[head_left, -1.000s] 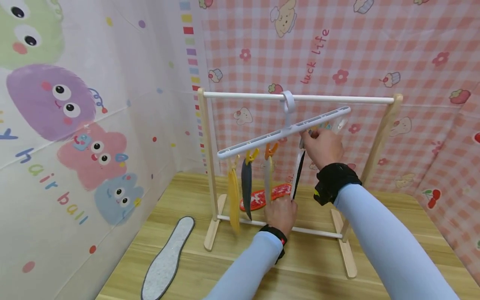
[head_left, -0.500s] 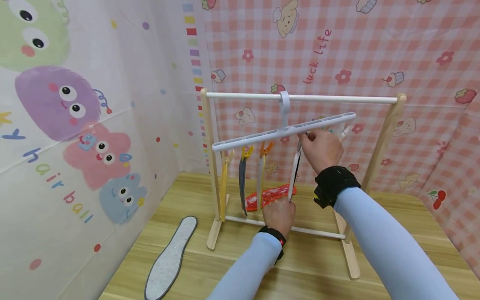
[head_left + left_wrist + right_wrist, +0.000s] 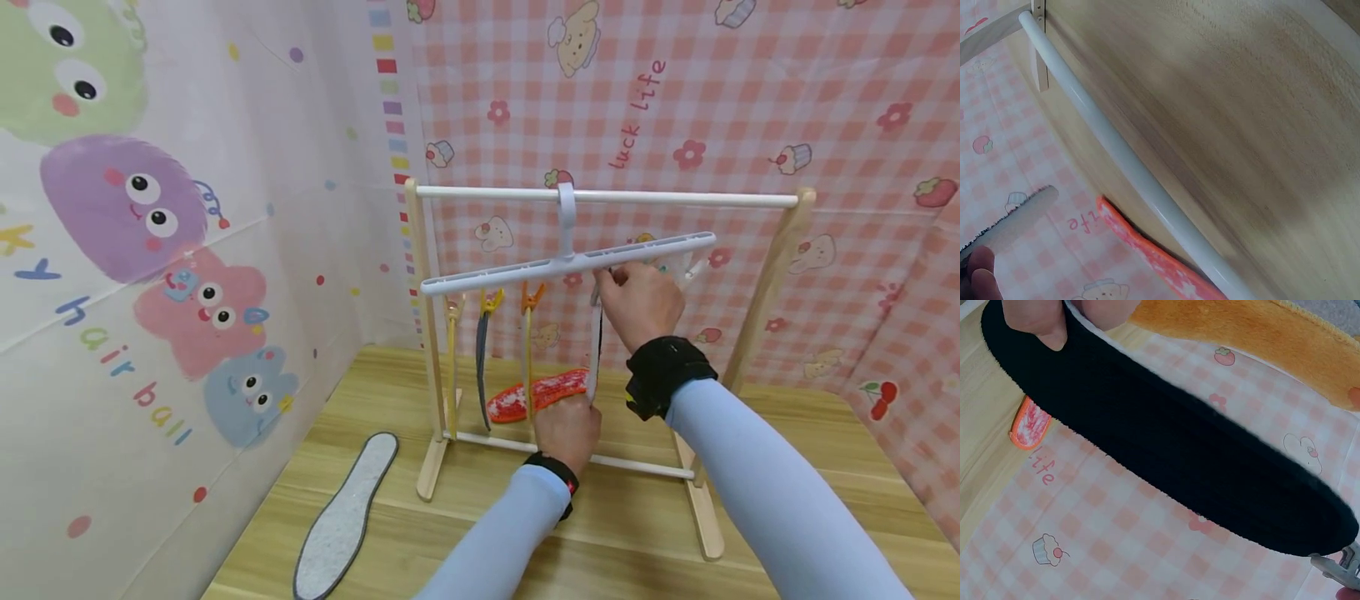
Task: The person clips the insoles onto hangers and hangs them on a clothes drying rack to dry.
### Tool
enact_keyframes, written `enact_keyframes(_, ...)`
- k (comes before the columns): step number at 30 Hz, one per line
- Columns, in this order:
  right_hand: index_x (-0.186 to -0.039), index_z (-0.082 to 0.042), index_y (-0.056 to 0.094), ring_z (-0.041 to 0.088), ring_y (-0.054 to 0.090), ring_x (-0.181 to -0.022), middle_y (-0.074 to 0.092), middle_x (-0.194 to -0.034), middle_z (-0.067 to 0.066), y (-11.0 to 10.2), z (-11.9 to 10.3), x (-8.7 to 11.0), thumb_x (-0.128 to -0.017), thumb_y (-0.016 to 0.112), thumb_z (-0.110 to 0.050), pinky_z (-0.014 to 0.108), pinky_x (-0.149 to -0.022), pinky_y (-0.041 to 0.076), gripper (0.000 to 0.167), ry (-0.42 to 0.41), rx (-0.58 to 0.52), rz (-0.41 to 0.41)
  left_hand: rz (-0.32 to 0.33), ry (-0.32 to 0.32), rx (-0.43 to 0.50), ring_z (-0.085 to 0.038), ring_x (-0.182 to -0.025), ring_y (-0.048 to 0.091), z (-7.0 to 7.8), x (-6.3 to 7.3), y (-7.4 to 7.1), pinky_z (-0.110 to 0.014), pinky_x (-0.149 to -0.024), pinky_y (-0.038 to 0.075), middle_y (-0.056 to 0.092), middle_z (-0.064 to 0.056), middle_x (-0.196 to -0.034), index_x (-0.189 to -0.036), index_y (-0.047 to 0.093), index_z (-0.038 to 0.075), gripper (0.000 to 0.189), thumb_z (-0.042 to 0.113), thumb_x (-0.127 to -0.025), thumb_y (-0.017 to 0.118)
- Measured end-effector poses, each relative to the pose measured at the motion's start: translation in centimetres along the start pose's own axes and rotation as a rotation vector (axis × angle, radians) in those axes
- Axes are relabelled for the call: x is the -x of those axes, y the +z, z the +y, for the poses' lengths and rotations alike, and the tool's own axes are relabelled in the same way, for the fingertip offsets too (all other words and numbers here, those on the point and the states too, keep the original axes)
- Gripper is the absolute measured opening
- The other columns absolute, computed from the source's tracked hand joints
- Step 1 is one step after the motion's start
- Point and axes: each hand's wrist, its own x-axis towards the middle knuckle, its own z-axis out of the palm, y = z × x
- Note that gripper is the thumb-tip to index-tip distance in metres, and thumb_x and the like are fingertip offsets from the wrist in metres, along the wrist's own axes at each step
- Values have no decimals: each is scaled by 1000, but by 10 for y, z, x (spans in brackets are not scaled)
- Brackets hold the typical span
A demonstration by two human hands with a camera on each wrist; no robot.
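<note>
Head view gives me a wood-grain table (image 3: 637, 521) below the fingers, a pink checked cloth (image 3: 757, 100) rising behind them and a white cartoon-print cloth (image 3: 315, 237) off to their left. The fingers of the left hand (image 3: 568, 432) pinch the lower end of a black insole (image 3: 1179, 462), which stretches nearly upright; the fingers of the right hand (image 3: 643, 302) grip a grey clip (image 3: 1338, 572) at its upper end. Just above the right fingers I see a tilted hanger (image 3: 517, 272), hooked on the top bar of a rack (image 3: 690, 198). Left of those fingers, three clipped insoles (image 3: 482, 371) hang edge-on to me. A red insole (image 3: 507, 403) lies behind the left fingers, and a grey insole (image 3: 345, 517) rests on the table, well out to their left.
</note>
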Motion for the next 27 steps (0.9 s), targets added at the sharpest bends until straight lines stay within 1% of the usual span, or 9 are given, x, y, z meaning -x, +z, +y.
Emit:
enact_keyframes(7,-79,-4,73,28,50,-53,60,-59,11,0,-1,1,-98,59,-42,38,-52,33,45,-8,4,2,-52,-24,-4,-11,-39,54,3,-2,-1,-31,-34,36,53,6,-45,-50,54,20,34,26,-74,77)
enact_keyframes(11,-78,-4,74,26,49,-52,60,-59,11,0,-4,1,-98,59,-42,37,-50,32,45,-9,3,-3,-123,-43,30,-11,-40,54,3,-7,-5,-30,-34,36,56,6,-48,-54,59,20,31,28,-80,75)
enact_keyframes(14,-77,-5,73,26,50,-53,61,-60,10,1,-6,2,-98,58,-45,36,-50,33,47,-8,-9,-13,-148,-42,64,-11,-40,54,4,-12,-7,-30,-35,36,56,7,-49,-55,61,21,31,28,-82,74)
enact_keyframes(16,-78,-7,72,25,52,-54,62,-61,10,1,-6,3,-98,56,-50,36,-49,33,50,2,-26,-25,-139,-32,69,-10,-40,53,5,-13,-7,-29,-35,35,55,8,-48,-54,60,23,32,29,-81,75)
enact_keyframes(19,-79,-9,71,24,53,-57,63,-65,9,2,-3,3,-96,52,-59,36,-51,34,56,31,-49,-34,-146,-28,79,-10,-41,53,5,-14,-8,-28,-36,35,56,8,-48,-55,62,23,32,30,-83,74)
enact_keyframes(22,-81,-10,69,24,54,-61,65,-69,9,3,-1,3,-94,51,-64,37,-53,35,59,65,-58,-28,-185,-32,84,-9,-40,52,3,-15,-9,-28,-36,34,54,9,-48,-55,60,22,35,33,-86,72)
enact_keyframes(27,-87,-10,69,26,55,-64,67,-74,10,4,-1,5,-93,51,-65,38,-58,37,58,84,-49,-39,-235,-59,86,-11,-41,53,0,-16,-10,-29,-36,34,53,7,-48,-55,53,21,41,38,-89,69)
